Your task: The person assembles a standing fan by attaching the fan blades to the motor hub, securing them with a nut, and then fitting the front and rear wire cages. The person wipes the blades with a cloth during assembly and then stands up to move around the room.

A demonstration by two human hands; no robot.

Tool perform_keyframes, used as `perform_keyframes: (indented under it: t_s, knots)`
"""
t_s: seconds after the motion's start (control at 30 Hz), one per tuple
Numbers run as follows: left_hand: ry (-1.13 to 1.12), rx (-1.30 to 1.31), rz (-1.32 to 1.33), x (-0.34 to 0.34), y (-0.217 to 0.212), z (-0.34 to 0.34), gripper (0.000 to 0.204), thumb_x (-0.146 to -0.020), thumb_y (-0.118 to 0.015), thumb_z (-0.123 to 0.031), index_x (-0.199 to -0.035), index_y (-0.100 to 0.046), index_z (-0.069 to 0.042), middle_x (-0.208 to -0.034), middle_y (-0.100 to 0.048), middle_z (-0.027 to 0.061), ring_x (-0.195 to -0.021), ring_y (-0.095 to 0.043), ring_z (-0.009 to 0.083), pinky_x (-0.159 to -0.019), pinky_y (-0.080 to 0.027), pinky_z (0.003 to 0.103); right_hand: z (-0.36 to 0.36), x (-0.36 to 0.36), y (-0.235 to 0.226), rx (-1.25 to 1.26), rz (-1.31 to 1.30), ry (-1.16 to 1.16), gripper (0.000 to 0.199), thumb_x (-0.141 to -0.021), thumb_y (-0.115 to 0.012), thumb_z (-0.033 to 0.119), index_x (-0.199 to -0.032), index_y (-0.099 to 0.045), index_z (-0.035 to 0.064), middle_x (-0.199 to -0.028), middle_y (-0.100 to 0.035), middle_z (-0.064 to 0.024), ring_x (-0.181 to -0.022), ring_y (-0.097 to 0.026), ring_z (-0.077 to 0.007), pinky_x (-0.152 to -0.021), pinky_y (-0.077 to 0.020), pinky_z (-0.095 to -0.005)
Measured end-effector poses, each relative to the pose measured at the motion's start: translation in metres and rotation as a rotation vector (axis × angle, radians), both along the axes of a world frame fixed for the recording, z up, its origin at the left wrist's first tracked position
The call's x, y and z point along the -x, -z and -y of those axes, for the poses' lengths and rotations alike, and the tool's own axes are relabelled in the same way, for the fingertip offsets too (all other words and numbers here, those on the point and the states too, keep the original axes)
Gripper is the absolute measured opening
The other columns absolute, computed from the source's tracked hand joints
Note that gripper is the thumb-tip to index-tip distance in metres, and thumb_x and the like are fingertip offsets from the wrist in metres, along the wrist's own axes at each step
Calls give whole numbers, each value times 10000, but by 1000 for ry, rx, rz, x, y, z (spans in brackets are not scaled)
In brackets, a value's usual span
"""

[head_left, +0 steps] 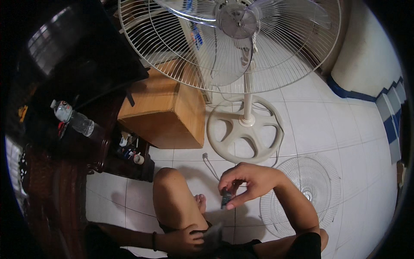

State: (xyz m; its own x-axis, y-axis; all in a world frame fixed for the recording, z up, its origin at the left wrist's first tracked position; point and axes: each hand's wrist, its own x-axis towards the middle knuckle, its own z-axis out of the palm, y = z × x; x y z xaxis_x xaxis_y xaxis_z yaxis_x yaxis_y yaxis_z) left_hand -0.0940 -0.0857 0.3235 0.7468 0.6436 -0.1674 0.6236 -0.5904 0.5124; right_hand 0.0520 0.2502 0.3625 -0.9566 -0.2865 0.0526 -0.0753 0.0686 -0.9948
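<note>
My right hand (248,183) is raised over the floor in front of me, thumb and fingers closed on a small dark ribbed piece (226,200), perhaps a knob or nut. Low in the view, my left hand (192,239) lies by my thigh, fingers curled at a blurred grey cloth (213,236). Ahead stands a pedestal fan with clear blades (233,71) and a hub (238,21). Its rear wire grille (189,80) surrounds the blades, and no grille covers their front. A round wire grille (302,172) lies on the floor, partly behind my right forearm.
The fan's round base (215,140) stands on white tiles, with a plug (205,155) and cord nearby. A wooden box (185,123) is left of it. Further left are a dark cabinet (108,134), a black screen (86,56) and a plastic bottle (79,123). A pillar (362,56) stands right.
</note>
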Motion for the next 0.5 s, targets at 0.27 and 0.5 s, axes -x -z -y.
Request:
perform_keyframes:
  t_s: [0.27, 0.5]
  knots:
    - [-1285, 395, 1626, 31, 26, 18, 395, -970, -681, -144, -1309, -496, -59, -1193, -586, 87, -1164, -585, 238, -955, -524, 401, 81, -11, -14, -10, -248, 364, 527, -754, -781, 35, -1261, -635, 25, -1173, -692, -166, -969, -702, -275, -807, -559, -338]
    - [-1287, -318, 1008, -36, -38, -111, 485, -1053, -552, -305, -1409, -417, -5, -1348, -541, 116, -1188, -592, 200, -1028, -498, 332, 92, -5, 12, -404, -795, 968, 679, -759, -763, 48, -1401, -559, -40, -1325, -640, -198, -1120, -632, -382, -933, -506, -427]
